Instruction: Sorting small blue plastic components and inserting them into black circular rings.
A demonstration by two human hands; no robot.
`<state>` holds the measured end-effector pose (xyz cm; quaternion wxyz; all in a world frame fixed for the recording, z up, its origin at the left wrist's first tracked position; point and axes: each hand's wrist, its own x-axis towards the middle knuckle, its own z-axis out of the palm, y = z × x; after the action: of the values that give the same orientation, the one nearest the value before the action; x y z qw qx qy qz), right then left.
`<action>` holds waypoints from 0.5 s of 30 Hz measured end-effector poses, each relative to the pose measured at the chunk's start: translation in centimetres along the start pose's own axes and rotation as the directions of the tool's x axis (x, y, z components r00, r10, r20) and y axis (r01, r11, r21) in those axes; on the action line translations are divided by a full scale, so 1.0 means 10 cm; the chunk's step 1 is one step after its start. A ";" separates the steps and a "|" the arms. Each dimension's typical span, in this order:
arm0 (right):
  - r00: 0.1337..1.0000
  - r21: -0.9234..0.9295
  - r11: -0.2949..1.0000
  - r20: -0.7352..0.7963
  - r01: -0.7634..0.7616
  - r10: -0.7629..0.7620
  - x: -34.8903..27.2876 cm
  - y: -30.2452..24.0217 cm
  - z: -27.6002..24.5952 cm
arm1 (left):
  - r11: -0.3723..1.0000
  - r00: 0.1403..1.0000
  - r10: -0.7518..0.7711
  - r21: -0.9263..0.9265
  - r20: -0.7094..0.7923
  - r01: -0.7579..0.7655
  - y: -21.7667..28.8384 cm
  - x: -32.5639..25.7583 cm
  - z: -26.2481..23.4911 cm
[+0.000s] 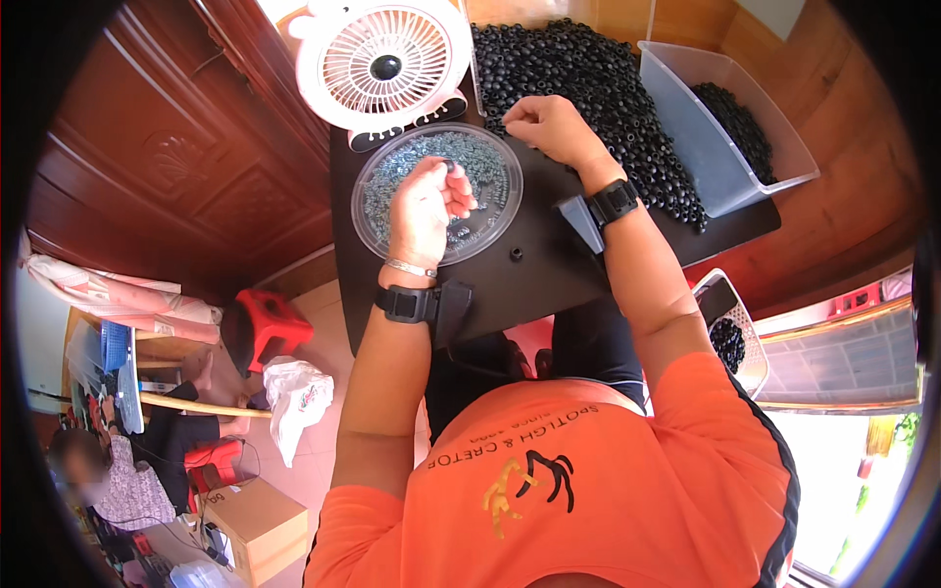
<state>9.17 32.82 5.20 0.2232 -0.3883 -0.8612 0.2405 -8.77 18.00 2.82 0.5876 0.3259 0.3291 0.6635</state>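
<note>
My left hand (423, 218) is above a round clear tray (365, 227), palm turned up and fingers curled. A small black ring-like piece (450, 167) is pinched at its fingertips. Small shiny, clear-bluish pieces (392, 157) are spread in the tray. My right hand (561, 132) hovers at the left edge of a big heap of black ring-like pieces (588, 83). Its thumb and fingers are pressed together; whatever is between them is hidden. One loose black ring-like piece (517, 253) lies on the dark table (470, 299) near me.
A white-pink fan (385, 67) stands behind the tray. At right is a clear bin (676, 127) partly filled with black pieces. A white basket (750, 363) stands below the table's right side. A person (132, 480) sits far left, near red stools (270, 328) and a cardboard box (257, 524).
</note>
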 end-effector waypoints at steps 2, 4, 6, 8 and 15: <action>0.998 0.703 0.709 -0.040 0.056 -0.039 -0.08 -0.19 0.03 | 0.999 0.997 -0.011 0.048 0.078 0.008 -0.02 0.00 -0.03; 0.993 0.809 0.581 -0.036 0.094 -0.111 -0.14 -0.36 0.09 | 0.998 0.994 -0.021 0.069 0.103 0.014 -0.05 0.00 0.01; 0.979 0.864 0.489 -0.022 0.122 -0.205 -0.19 -0.46 0.17 | 0.999 0.994 0.019 0.049 0.107 -0.024 -0.05 -0.02 0.09; 0.972 0.860 0.498 0.011 0.111 -0.235 -0.22 -0.50 0.20 | 0.998 0.995 0.031 0.043 0.100 -0.036 -0.05 -0.02 0.08; 0.962 0.842 0.527 0.039 0.114 -0.271 -0.21 -0.46 0.18 | 0.992 0.992 0.032 0.117 0.123 -0.046 -0.05 -0.02 0.07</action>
<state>6.79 28.10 6.08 0.3335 -0.1168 -0.6965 0.6245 -7.87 17.92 2.85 0.5727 0.4065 0.3258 0.6330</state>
